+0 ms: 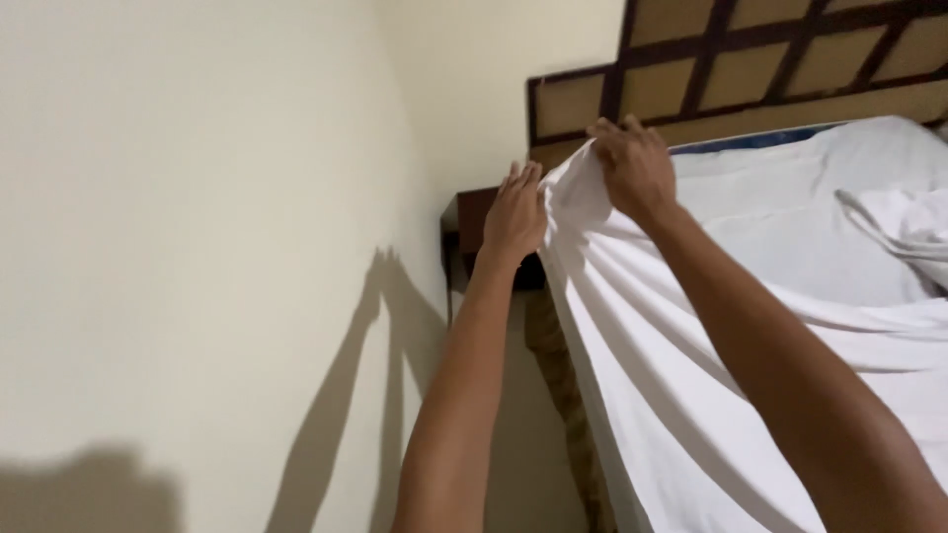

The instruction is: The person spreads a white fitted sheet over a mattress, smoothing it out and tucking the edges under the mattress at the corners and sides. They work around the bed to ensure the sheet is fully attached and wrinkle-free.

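The right hand (635, 168) pinches a bunched corner of the white sheet (681, 395) between thumb and curled fingers, lifting it just in front of the lower edge of the headboard (750, 69). The left hand (515, 212) sits just left of that same corner, its fingers held together and pointing up, their tips against the gathered edge of the cloth; whether it grips the fabric or only presses on it cannot be told from behind.

From the pinched corner the sheet fans out in long folds, falling down the side of the bed below the headboard and spreading across the mattress to the right. A rumpled white pillow (899, 222) lies on the bed, below the headboard's right part. The headboard is tan panels crossed by dark wooden slats. Just below its left end, behind the left hand, stands a dark wooden nightstand (466, 222). A plain cream wall (197, 197) stretches left of the headboard, carrying the shadows of both arms.
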